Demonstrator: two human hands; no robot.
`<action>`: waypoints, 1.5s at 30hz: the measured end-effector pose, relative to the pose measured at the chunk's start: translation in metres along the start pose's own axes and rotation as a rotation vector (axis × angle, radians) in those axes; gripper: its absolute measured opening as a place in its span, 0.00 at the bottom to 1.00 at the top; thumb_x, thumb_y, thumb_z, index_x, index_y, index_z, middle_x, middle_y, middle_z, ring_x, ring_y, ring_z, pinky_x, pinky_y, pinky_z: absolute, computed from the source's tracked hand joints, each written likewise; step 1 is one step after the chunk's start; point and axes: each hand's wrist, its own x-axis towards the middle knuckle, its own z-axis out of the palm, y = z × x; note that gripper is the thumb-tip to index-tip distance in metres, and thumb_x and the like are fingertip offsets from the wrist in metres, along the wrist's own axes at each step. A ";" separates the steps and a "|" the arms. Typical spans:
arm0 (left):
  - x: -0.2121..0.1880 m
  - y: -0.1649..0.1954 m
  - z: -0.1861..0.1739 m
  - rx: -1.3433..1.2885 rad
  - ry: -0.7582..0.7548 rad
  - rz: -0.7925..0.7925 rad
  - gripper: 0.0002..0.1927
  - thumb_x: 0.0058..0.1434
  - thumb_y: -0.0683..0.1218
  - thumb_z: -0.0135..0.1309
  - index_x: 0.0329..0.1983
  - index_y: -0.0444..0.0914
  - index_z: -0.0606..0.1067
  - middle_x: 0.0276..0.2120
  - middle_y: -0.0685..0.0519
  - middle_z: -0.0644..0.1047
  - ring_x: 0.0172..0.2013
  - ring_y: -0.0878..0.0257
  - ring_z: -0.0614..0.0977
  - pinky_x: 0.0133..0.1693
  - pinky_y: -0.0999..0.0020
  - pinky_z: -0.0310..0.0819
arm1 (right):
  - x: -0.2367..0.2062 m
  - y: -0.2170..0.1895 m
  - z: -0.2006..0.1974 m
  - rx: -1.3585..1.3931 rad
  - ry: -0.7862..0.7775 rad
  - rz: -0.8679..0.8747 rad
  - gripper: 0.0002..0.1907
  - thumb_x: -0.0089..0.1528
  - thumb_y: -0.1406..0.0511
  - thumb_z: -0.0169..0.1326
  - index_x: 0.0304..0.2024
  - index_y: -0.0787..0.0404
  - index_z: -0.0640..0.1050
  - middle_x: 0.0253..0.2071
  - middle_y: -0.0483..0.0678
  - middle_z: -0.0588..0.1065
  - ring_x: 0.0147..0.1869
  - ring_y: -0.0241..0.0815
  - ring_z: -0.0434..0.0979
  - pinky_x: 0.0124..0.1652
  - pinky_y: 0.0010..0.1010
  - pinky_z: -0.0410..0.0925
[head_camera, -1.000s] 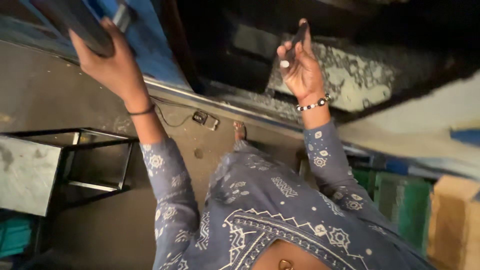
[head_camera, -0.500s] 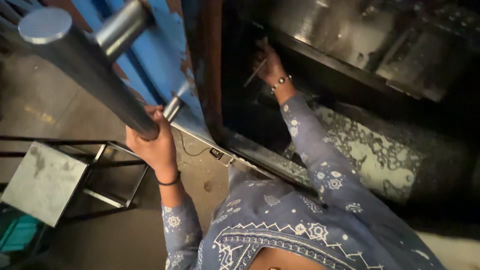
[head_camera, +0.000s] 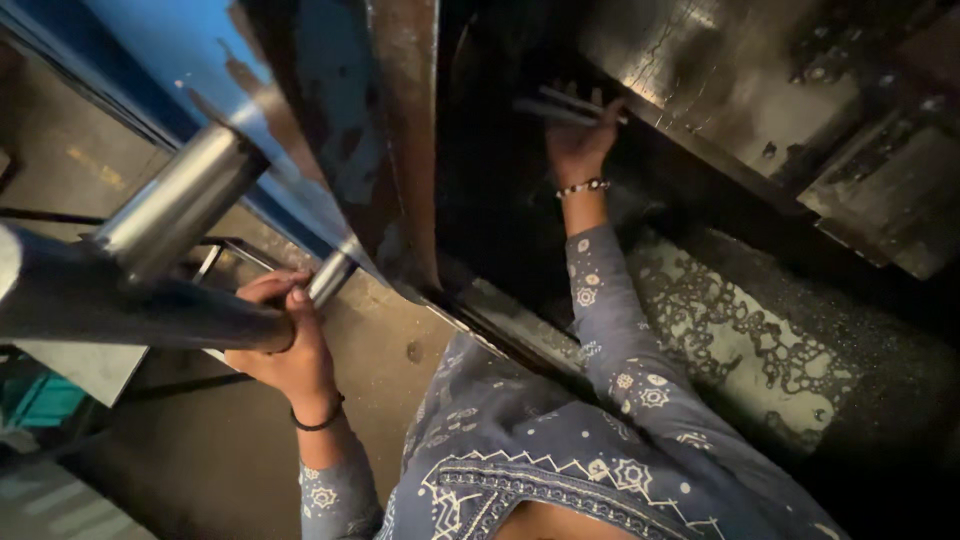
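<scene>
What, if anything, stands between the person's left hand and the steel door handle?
Nothing visible: the left hand is already wrapped around the end of the steel handle on the blue door.

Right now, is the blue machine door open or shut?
Open. The door is swung aside; the right hand reaches into the dark machine interior.

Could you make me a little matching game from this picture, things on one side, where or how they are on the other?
Things:
1. left hand
2. right hand
3. blue door
4. foamy liquid

Descriptions:
A. holds thin dark rods inside the dark machine
B. pooled on the machine's floor
C. grips the steel bar handle
D. carries that handle on short posts

Pairs: 1-C, 2-A, 3-D, 4-B
</scene>
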 end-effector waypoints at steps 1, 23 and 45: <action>0.000 0.001 0.000 0.002 0.007 -0.042 0.03 0.68 0.32 0.54 0.43 0.28 0.74 0.43 0.44 0.80 0.39 0.62 0.80 0.43 0.72 0.75 | 0.002 -0.005 0.000 -0.026 -0.006 0.068 0.32 0.64 0.39 0.38 0.51 0.55 0.73 0.56 0.63 0.75 0.53 0.55 0.71 0.51 0.48 0.68; 0.005 0.004 0.007 0.007 0.003 0.034 0.03 0.71 0.33 0.55 0.44 0.28 0.72 0.43 0.42 0.80 0.44 0.58 0.83 0.50 0.69 0.78 | 0.013 0.054 0.007 0.022 -0.248 0.085 0.42 0.61 0.45 0.51 0.69 0.61 0.58 0.60 0.58 0.70 0.63 0.57 0.69 0.58 0.44 0.64; 0.008 -0.006 0.001 -0.078 -0.039 -0.026 0.04 0.68 0.35 0.55 0.45 0.29 0.75 0.41 0.45 0.81 0.41 0.59 0.81 0.49 0.66 0.75 | -0.062 0.042 0.021 -1.540 -0.295 -0.488 0.48 0.64 0.68 0.59 0.78 0.55 0.44 0.81 0.52 0.53 0.59 0.59 0.66 0.58 0.47 0.62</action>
